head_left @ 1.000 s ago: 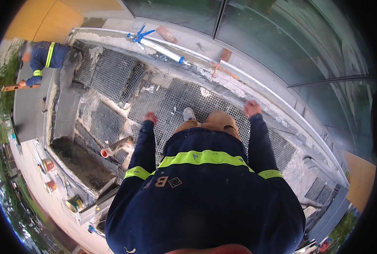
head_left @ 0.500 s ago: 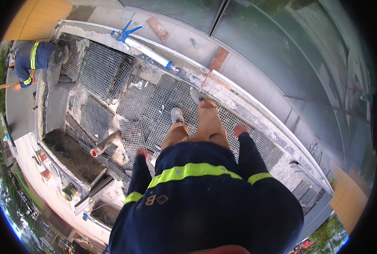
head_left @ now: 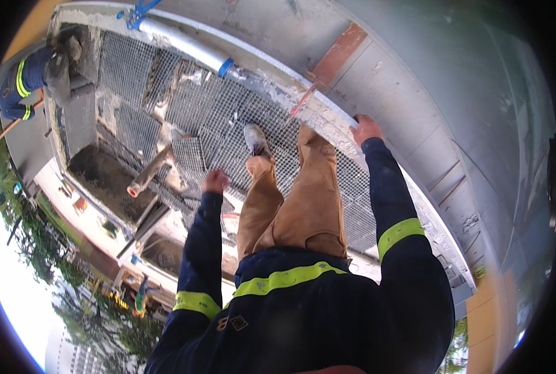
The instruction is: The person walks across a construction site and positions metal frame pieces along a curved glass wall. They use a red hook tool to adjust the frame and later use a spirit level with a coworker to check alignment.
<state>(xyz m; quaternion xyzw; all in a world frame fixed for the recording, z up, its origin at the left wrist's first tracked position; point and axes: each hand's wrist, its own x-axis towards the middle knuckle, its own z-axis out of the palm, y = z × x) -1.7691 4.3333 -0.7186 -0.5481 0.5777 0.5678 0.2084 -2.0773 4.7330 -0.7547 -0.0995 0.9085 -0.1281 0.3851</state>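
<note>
My right hand [head_left: 368,129] rests on the pale rim [head_left: 409,171] of the low wall to my right, its fingers bent over the edge. Nothing shows in my left hand [head_left: 215,181], which hangs in the air left of my legs, slightly blurred, fingers loosely apart. Below me, black plastic grid panels [head_left: 203,115] cover much of the pit floor, and my shoe [head_left: 255,138] stands on them. Farther along the wall top lies a caulking gun [head_left: 184,43] with a silver barrel and blue ends, out of reach of both hands.
An orange-mouthed pipe [head_left: 147,174] juts up on the left, beside a deep dark recess [head_left: 106,184]. Ahead at left, a co-worker [head_left: 31,78] bends over a grey slab. A reddish plank [head_left: 340,53] lies beyond the wall. Glass panels rise at right.
My right hand has moved forward and right onto the wall rim. My left hand has risen forward. The view has shifted, bringing the wall nearer, and my legs are mid-step.
</note>
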